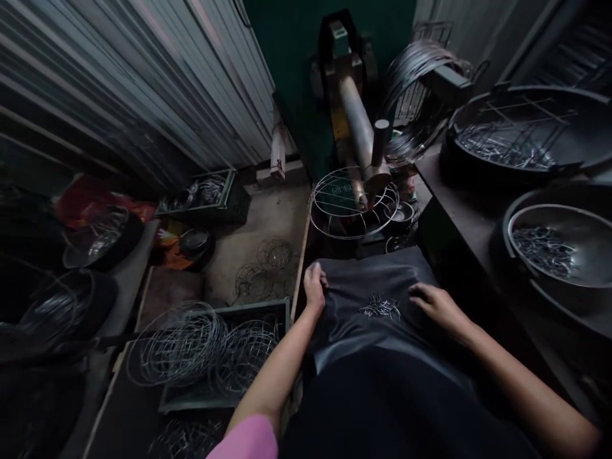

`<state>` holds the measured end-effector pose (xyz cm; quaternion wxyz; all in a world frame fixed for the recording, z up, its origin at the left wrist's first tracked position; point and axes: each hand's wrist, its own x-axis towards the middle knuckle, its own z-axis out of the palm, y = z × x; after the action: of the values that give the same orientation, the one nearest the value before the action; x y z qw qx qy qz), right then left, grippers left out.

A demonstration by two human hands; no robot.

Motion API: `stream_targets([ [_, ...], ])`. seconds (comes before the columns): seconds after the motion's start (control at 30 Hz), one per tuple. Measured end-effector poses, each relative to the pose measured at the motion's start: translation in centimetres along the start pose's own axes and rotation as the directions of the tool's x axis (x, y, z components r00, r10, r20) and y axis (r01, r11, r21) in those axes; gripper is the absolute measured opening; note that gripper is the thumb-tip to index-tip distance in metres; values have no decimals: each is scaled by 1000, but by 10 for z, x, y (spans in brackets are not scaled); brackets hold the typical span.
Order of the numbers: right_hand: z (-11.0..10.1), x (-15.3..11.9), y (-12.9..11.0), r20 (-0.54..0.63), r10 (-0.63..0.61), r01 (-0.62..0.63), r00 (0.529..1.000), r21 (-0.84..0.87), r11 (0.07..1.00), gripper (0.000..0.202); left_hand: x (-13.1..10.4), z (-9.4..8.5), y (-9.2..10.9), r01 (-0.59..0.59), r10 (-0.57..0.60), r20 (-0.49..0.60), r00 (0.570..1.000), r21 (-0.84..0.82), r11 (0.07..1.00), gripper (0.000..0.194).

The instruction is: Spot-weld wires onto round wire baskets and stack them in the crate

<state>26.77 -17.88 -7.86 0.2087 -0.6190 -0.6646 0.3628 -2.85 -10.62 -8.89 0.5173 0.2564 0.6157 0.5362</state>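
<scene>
A dark cloth [354,280], like an apron, lies spread across my lap. On it rests a small pile of short bent metal wire pieces [381,306]. My left hand [314,288] is closed on the cloth's left edge, its fingers curled. My right hand [437,305] is over the cloth's right side, right of the pile, its fingers bent and a little apart, with nothing visible in them. Beyond the cloth, a round wire rack [329,233] sits at the machine's cylindrical metal arm [358,118].
At right, a bowl [583,248] holds short wire pieces, and a large black pan [507,172] behind it holds longer ones. Left of me, a green crate [287,312] carries round wire frames [186,344]. A wire coil [425,57] hangs beside the machine. Corrugated metal sheeting [182,64] stands behind.
</scene>
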Motion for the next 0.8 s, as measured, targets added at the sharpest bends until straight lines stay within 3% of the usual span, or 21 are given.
stream_targets([
  [0.07, 8, 0, -4, 133, -36, 49, 991, -95, 994, 21, -13, -12, -20, -126, 120, 47, 992, 137, 983, 32],
  [0.13, 15, 5, -15, 223, -91, 147, 971, -247, 958, 26, -20, -16, -28, -189, 176, 78, 981, 230, 955, 25],
  [0.23, 24, 12, -31, 348, -169, 336, 922, -505, 795, 33, -22, -15, -24, -257, 236, 106, 966, 287, 923, 18],
  [0.33, 33, 12, -37, 425, -197, 446, 884, -634, 632, 31, -19, -15, -20, -319, 282, 160, 946, 305, 897, 14],
  [0.5, 49, 4, -26, 355, -184, 395, 917, -730, 558, 26, -15, -18, -28, -349, 284, 223, 933, 365, 863, 18],
  [0.8, 77, -9, -3, 226, -188, 294, 956, -698, 653, 43, -16, -15, -27, -339, 277, 213, 937, 364, 867, 21],
])
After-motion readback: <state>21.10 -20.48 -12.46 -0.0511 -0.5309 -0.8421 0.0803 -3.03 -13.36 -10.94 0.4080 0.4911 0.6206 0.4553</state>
